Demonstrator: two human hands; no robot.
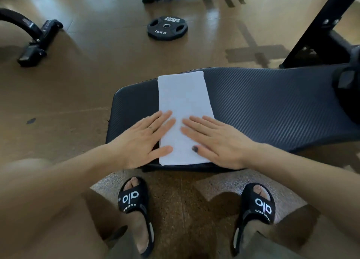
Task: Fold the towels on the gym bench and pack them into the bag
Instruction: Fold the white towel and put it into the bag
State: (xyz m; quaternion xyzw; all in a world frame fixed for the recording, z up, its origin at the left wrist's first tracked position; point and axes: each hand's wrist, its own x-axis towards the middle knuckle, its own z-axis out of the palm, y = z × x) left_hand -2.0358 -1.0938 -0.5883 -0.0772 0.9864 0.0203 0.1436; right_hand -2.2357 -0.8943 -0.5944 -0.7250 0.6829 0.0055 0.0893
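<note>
Towelling of a pale, fine-napped white is seen at the centre of the frame: one towel [184, 110], folded into a long narrow rectangle, is laid crosswise over the gym bench [272, 104], its near end reaching the bench's front edge. The bench pad is dark, ribbed with thin diagonal lines, and rounded at its left end. The left hand [144, 139] is spread flat, fingers straight and fanned, its fingertips pressed on the towel's left edge; a thin ring is worn on one finger. The right hand [216, 139] is likewise laid wide and flat on the towel's lower right part, a dark-painted nail showing on the thumb. A round black weight plate [167, 28] marked 15KG lies on the brown floor [87, 79] in the upper middle. Black slide sandals [134, 202] with white lettering are seen at the bottom.
</note>
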